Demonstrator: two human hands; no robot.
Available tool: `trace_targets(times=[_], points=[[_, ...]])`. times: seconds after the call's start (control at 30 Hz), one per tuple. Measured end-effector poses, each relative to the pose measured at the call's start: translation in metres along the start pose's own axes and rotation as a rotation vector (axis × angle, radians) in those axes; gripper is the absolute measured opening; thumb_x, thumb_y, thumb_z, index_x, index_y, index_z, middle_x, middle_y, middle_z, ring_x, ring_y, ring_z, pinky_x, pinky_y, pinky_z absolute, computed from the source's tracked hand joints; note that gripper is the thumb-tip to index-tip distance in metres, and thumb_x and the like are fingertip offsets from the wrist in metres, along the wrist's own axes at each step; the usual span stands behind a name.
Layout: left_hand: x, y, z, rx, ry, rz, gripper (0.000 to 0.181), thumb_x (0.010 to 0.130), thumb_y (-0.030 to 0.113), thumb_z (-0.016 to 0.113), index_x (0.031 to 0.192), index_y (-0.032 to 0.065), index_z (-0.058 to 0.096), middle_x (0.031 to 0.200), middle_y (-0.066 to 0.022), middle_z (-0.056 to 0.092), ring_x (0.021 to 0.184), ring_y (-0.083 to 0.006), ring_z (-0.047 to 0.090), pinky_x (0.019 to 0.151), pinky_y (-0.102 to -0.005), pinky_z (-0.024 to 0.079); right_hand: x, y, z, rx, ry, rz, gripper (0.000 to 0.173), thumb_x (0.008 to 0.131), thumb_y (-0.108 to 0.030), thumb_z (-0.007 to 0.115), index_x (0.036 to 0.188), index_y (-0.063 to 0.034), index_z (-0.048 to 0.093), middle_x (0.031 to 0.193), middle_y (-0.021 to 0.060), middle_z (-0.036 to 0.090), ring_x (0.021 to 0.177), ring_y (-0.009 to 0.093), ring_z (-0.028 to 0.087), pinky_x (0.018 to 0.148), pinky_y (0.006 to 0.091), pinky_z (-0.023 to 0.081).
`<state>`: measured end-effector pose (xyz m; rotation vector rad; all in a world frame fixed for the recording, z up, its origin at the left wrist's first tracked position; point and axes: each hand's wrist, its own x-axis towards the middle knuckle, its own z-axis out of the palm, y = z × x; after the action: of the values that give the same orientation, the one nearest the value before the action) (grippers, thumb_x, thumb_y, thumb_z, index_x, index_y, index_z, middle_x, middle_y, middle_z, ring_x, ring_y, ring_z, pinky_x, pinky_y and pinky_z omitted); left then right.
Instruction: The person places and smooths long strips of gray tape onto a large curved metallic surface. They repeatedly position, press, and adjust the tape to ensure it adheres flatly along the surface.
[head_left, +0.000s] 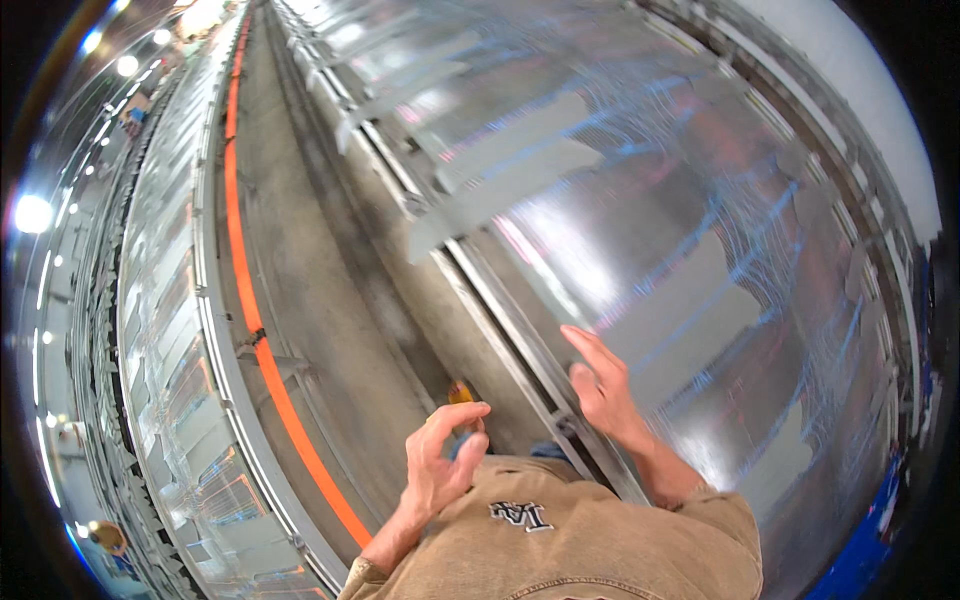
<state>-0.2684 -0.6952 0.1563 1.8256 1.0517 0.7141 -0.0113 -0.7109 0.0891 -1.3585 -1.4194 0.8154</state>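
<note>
My left hand (448, 455) hangs over the concrete aisle in front of my body, its fingers curled loosely and apart, holding nothing. Over the inner edge of the long table on the right, my right hand (602, 384) is raised, fingers apart and also without anything in it. Beside it runs the table's slotted metal rail (517, 337). The table surface (667, 330) is shiny grey, with blue and pink lines and a mesh-like pattern; glare and blur hide its details. A flat grey strip (480, 202) lies across the rail farther ahead.
An orange strip (238, 247) runs along the left side of the concrete aisle (307, 262). Beyond it stands another long table with a metal rail (217, 375) and shiny, patterned sheets. Something blue (862, 532) shows at the lower right. A yellow shoe tip (459, 391) is below my left hand.
</note>
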Motion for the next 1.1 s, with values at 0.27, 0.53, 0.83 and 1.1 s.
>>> trace_targets(times=[0.27,0.53,0.83,1.1], points=[[0.006,0.021,-0.103,-1.174,0.295,0.846,0.049,0.096,0.030,0.053,0.133,-0.0014,0.046,0.134,-0.0187,0.053,0.128,-0.0288,0.048,0.110,-0.0422,0.029,0.041,-0.228,0.140,0.913,0.181,-0.568,0.075,0.091,-0.040,0.061,0.148,-0.0045,0.029,0.148,0.0172,0.037,0.141,0.038,0.028,0.115,0.0589,0.017],[0.045,0.023,-0.185,-1.121,0.141,1.038,0.048,0.096,0.027,0.053,0.134,-0.0018,0.045,0.134,-0.0191,0.052,0.128,-0.0289,0.047,0.110,-0.0422,0.030,0.117,-0.351,0.246,1.931,-0.221,-0.305,0.052,0.096,-0.027,0.054,0.141,-0.0030,0.041,0.148,0.0126,0.039,0.142,0.031,0.031,0.114,0.0529,0.028],[0.108,0.012,-0.183,-1.112,0.036,1.083,0.047,0.097,0.024,0.053,0.134,-0.0022,0.043,0.134,-0.0195,0.050,0.128,-0.0291,0.046,0.109,-0.0421,0.031,0.173,-0.317,0.262,2.033,-0.340,-0.153,0.047,0.097,-0.026,0.052,0.137,-0.0030,0.047,0.148,0.0126,0.040,0.141,0.031,0.032,0.114,0.0518,0.029],[0.169,0.021,-0.159,-0.957,0.034,1.017,0.046,0.097,0.021,0.053,0.135,-0.0026,0.042,0.134,-0.0198,0.049,0.128,-0.0292,0.046,0.109,-0.0421,0.033,0.217,-0.288,0.212,2.259,-0.363,-0.036,0.043,0.098,-0.025,0.051,0.134,-0.0030,0.052,0.149,0.0127,0.041,0.141,0.030,0.033,0.114,0.0509,0.030]])
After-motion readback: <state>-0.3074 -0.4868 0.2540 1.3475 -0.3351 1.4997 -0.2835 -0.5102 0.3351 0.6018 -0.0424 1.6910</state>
